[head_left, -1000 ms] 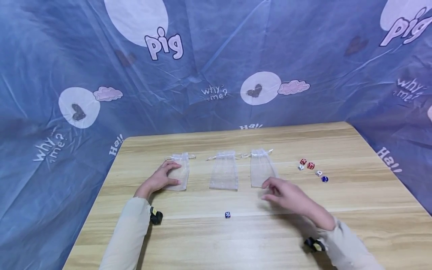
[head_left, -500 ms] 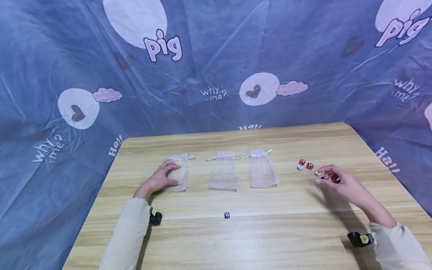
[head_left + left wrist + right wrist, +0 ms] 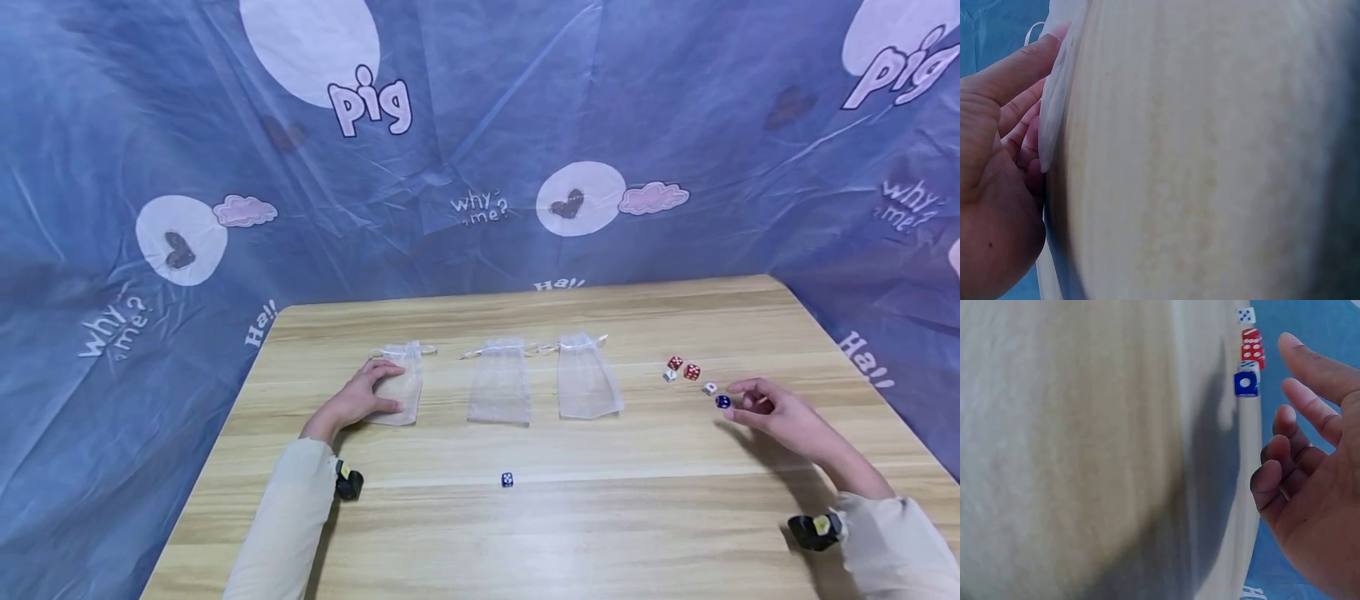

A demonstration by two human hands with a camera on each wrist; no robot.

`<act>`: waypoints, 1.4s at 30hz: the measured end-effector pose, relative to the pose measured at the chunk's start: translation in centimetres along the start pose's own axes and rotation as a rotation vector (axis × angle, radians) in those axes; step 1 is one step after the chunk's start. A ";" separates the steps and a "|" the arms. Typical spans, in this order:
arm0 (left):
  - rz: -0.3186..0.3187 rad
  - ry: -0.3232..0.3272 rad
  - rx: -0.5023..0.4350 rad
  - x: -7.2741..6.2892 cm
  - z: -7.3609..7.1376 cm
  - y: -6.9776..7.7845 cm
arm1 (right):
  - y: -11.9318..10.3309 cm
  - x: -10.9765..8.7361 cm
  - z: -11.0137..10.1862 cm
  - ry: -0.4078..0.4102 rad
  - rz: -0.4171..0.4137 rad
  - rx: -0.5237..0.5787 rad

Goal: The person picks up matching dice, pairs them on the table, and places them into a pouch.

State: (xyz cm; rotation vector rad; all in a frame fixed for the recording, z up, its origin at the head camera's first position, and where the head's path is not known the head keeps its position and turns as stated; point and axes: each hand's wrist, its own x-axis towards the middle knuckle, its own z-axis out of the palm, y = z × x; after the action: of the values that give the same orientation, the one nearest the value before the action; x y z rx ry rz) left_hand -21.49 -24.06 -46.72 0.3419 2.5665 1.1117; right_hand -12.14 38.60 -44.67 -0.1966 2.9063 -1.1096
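My left hand [image 3: 358,402] rests on the left white mesh drawstring pouch [image 3: 406,387], fingers relaxed. In the left wrist view the thumb touches the pouch's [image 3: 1057,119] edge. My right hand [image 3: 783,421] hovers just right of a blue die [image 3: 722,402], thumb and forefinger apart with nothing between them; the other fingers are loosely bent. Beside that die lie a white die [image 3: 709,388], two red dice [image 3: 692,372] and another white die [image 3: 670,376]. The right wrist view shows the blue die [image 3: 1246,384] apart from the fingertips.
Two more mesh pouches lie flat, one in the middle [image 3: 498,383] and one to its right [image 3: 587,379]. A single dark blue die [image 3: 507,480] sits nearer the front of the wooden table [image 3: 585,533]. Blue printed cloth [image 3: 450,108] hangs behind and at both sides.
My right hand has moved right from the right pouch to the dice group, then drawn slightly back to the right of the blue die. My left hand stays on its pouch.
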 end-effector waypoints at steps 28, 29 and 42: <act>-0.029 -0.006 0.005 0.1 -0.2 0.2 | 0.2 0.5 0.5 -0.043 0.028 -0.104; -0.031 -0.006 0.005 0.1 -0.2 0.2 | 0.1 0.5 0.5 -0.041 0.026 -0.106; -0.023 -0.006 0.022 0.2 -0.2 0.0 | -4.4 0.9 1.5 -0.058 -0.054 -0.110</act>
State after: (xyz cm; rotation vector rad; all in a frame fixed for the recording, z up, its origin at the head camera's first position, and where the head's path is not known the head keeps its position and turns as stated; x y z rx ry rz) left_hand -21.73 -24.15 -46.64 0.3197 2.5729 1.0735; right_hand -12.44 34.24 -42.87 -0.3059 2.9280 -0.9350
